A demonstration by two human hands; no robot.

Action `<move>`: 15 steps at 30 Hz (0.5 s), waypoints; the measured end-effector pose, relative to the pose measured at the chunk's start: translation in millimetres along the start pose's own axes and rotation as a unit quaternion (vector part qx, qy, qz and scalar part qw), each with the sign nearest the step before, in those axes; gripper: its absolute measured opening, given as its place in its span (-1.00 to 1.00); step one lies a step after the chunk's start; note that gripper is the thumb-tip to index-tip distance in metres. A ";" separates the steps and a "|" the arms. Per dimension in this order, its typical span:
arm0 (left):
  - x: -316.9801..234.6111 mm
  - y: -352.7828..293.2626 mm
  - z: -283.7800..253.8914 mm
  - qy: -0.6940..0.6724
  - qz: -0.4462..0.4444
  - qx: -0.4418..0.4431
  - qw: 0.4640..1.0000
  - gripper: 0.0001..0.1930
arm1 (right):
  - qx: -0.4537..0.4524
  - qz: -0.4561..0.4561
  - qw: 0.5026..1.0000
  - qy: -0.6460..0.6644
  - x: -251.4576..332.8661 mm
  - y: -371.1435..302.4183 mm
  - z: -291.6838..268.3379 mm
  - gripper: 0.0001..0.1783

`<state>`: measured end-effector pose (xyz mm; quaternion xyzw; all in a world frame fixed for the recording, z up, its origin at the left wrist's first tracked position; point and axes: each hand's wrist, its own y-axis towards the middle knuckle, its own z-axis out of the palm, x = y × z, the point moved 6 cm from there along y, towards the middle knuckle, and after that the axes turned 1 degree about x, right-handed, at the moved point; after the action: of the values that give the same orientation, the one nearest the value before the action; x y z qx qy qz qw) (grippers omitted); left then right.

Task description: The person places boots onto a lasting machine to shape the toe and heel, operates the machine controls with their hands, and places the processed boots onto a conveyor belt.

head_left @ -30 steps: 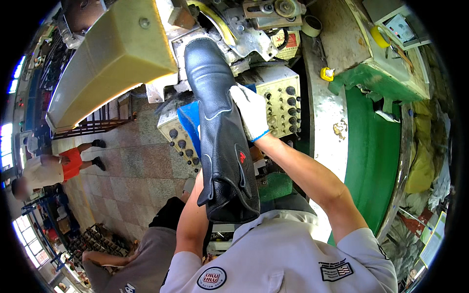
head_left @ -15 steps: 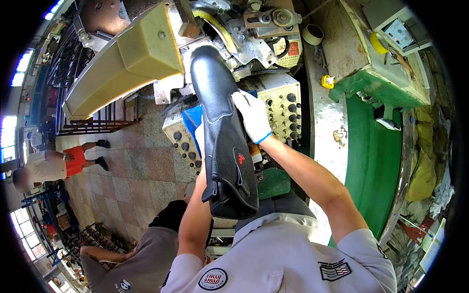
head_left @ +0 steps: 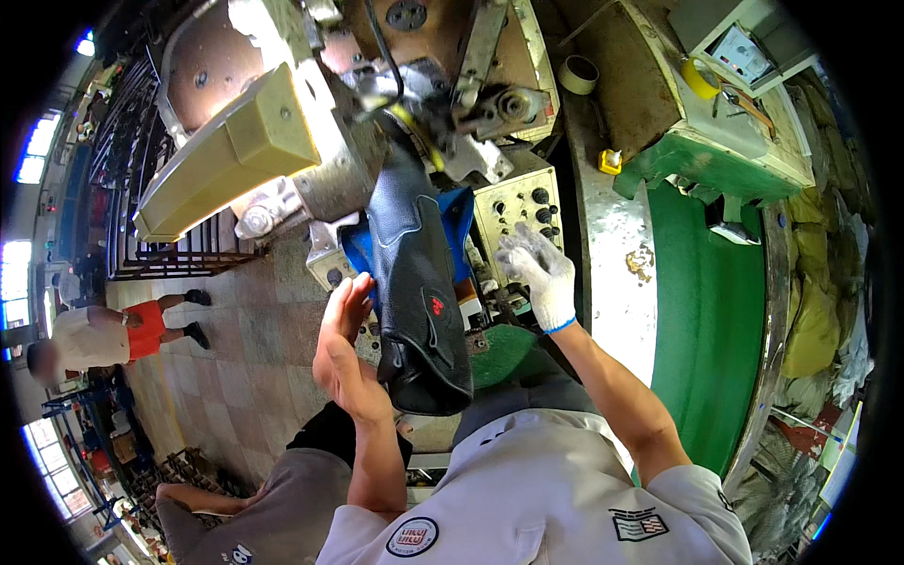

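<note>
A black leather boot (head_left: 407,273) with a small red mark on its shaft lies toe-away in the machine (head_left: 331,155). Metal parts of the machine cover its toe, and its open top points toward me. Blue material (head_left: 460,221) shows on both sides of the boot. My left hand (head_left: 348,353), bare, stands beside the shaft with fingers stretched out; whether it touches the leather I cannot tell. My right hand (head_left: 541,273), in a white glove with a greyed palm side, is apart from the boot, open and empty, before the knob panel (head_left: 513,212).
A cream machine cover (head_left: 231,155) juts out at left. At right are a green conveyor belt (head_left: 706,330) and a bench (head_left: 659,104) with a yellow tape roll (head_left: 700,78). One person (head_left: 273,499) is close at my left; another (head_left: 94,334) stands farther off.
Both hands have come off the boot, the right moving to the right and the left out to the left. Machine parts now cover the toe, which was in plain sight before.
</note>
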<state>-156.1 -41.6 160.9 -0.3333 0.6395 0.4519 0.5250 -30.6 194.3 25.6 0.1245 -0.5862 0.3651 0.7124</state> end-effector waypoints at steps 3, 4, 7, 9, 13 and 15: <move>-20.8 -12.0 9.8 0.036 0.027 0.024 0.999 -0.23 | -0.018 0.004 1.000 0.016 -12.1 -9.9 -26.4 -0.36; -25.8 -15.6 12.9 0.045 0.031 0.029 0.998 -0.19 | -0.015 0.000 1.000 0.005 -13.9 -13.4 -33.1 -0.37; -33.3 -24.7 25.5 0.105 -0.011 0.053 0.993 -0.14 | -0.004 0.003 1.000 -0.013 -19.7 -20.7 -49.6 -0.38; -41.2 -27.7 36.2 0.152 -0.036 0.066 0.985 -0.16 | 0.002 0.007 1.000 -0.003 -16.4 -26.6 -55.8 -0.38; -52.9 -34.2 56.2 0.355 -0.039 0.048 0.933 -0.21 | 0.021 0.042 0.999 -0.016 -18.9 -36.8 -81.1 -0.33; -51.9 -35.2 63.4 0.404 -0.081 0.018 0.911 -0.23 | 0.011 0.035 0.999 -0.001 -38.6 -37.7 -105.2 -0.32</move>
<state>-89.2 1.7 200.8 -0.5288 0.7757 0.2228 0.2627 71.0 217.1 -30.3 0.1119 -0.5871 0.3962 0.6970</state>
